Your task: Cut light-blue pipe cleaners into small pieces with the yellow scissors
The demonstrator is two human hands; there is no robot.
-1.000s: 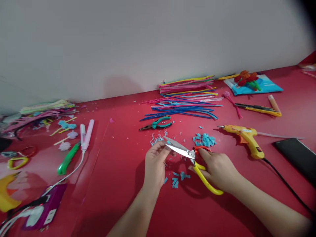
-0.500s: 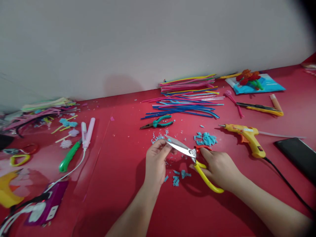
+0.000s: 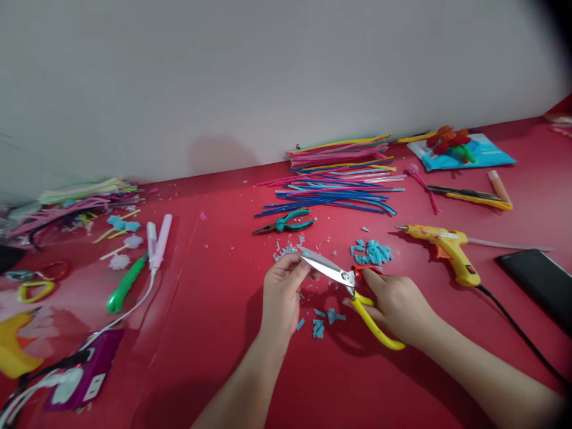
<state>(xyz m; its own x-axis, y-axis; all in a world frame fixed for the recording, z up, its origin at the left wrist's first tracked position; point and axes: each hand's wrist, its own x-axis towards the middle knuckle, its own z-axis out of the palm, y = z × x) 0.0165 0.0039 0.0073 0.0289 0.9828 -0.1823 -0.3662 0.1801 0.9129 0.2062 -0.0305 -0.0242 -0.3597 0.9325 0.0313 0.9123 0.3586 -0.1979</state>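
Note:
My right hand (image 3: pixel 397 307) is closed around the handles of a pair of scissors (image 3: pixel 328 269), one handle yellow and the other orange-red. Its blades point left, slightly parted, with the tips at the fingers of my left hand (image 3: pixel 286 286). Those left fingers are pinched together beside the blade tips; whatever they hold is hidden. Just beyond the scissors lies a heap of small blue fuzzy pieces (image 3: pixel 375 252). Several short blue cut pieces (image 3: pixel 318 328) are on the red table below the blades. Fine blue fluff (image 3: pixel 283 247) is scattered behind my left hand.
Teal-handled pliers (image 3: pixel 286 222) lie behind my hands, before rows of coloured pipe cleaners (image 3: pixel 339 190). To the right are a yellow glue gun (image 3: pixel 447 241) with its cord and a black phone (image 3: pixel 536 283). A pink straightener (image 3: pixel 158 241), green-handled tool (image 3: pixel 126 286) and purple power strip (image 3: pixel 92 369) occupy the left.
The small blue bit seen at the scissor tips by my left thumb no longer shows. Both hands and the scissors stay in nearly the same place.

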